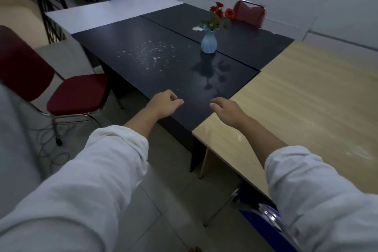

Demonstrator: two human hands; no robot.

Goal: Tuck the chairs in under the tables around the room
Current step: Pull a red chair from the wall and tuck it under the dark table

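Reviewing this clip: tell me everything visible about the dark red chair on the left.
The dark red chair has a padded maroon seat and backrest, apparently fabric, on a chrome tube frame with dark foot caps. It stands upright on the tiled floor, pulled out from the black table. Its seat front points toward the table edge, with only its front corner near the edge. Its backrest is cut off by the left edge of the frame. Grey cables lie on the floor beside its legs. Neither hand touches it.

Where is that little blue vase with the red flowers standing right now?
The blue vase stands mid-frame on the black table, by the seam between its two dark tops, nearer the wooden table.
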